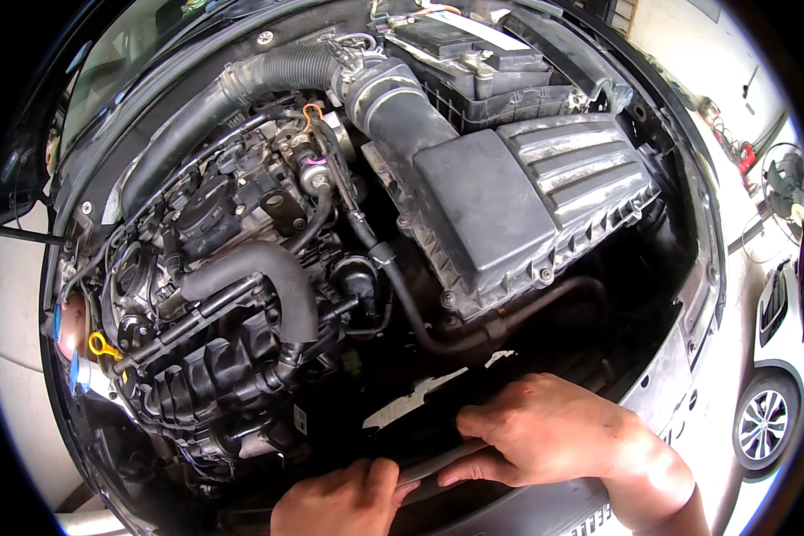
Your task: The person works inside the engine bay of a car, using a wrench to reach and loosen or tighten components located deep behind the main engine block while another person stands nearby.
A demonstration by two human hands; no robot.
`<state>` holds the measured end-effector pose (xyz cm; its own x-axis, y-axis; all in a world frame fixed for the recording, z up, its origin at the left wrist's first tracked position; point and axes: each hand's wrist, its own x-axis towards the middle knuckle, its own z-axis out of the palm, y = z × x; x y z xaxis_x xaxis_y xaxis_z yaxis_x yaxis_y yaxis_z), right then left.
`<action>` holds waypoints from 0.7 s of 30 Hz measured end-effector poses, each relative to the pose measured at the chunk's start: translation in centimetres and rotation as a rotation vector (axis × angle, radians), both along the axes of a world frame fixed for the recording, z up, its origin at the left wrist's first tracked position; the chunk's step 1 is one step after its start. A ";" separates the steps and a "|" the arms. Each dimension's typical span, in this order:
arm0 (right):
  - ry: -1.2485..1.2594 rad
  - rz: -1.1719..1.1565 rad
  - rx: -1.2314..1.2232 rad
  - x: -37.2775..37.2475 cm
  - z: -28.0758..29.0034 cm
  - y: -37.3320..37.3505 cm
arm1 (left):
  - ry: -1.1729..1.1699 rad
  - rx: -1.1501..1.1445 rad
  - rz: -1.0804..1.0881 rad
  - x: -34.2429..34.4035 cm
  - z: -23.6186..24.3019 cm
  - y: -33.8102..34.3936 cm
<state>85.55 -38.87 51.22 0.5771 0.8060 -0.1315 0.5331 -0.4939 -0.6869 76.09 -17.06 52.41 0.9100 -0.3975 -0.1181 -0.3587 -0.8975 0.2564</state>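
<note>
At the front edge of an open engine bay, both my hands are closed on a long, narrow dark grey strip (441, 461); its exact kind is unclear. My left hand (338, 502) grips its left part, fingers curled and thumb along it. Higher and to the right, my right hand (545, 433) wraps around the other end, with the thumb pointing left. The strip's ends are hidden by the hands. Just beyond it lies the dark gap in front of the engine (241, 339), where a pale patch shows below. A dark curved pipe (473, 339) crosses above that gap.
A black air filter box (487, 201) fills the right middle, joined to a ribbed intake duct (281, 70). Behind it stands a black battery box (482, 67). A yellow dipstick handle (104, 345) sticks up at left. Outside, a white car's wheel (766, 418) shows at right.
</note>
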 end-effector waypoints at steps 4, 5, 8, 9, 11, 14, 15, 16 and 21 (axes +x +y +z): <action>0.051 0.043 -0.073 0.3 0.5 0.1 | 0.063 -0.014 0.027 0.0 0.3 0.1; 0.054 0.040 -0.074 0.3 0.5 0.1 | 0.068 -0.008 0.029 0.1 0.3 0.1; 0.046 0.049 -0.073 0.4 0.4 0.2 | 0.068 -0.007 0.030 0.0 0.2 0.2; 0.044 0.042 -0.081 0.3 0.5 0.1 | 0.071 -0.005 0.031 -0.1 0.2 0.2; 0.045 0.037 -0.090 0.1 0.5 0.1 | 0.049 -0.015 0.016 0.0 0.2 0.2; 0.042 0.030 -0.062 0.1 0.3 0.2 | 0.057 0.001 0.020 0.0 0.2 0.2; 0.030 0.028 -0.066 0.1 0.3 0.2 | 0.061 0.004 0.025 0.0 0.1 0.3; 0.019 0.025 -0.070 0.0 0.4 0.2 | 0.044 -0.028 0.018 0.0 0.0 0.3; 0.000 0.007 -0.057 -0.2 0.3 0.3 | 0.015 -0.017 0.006 -0.1 -0.2 0.3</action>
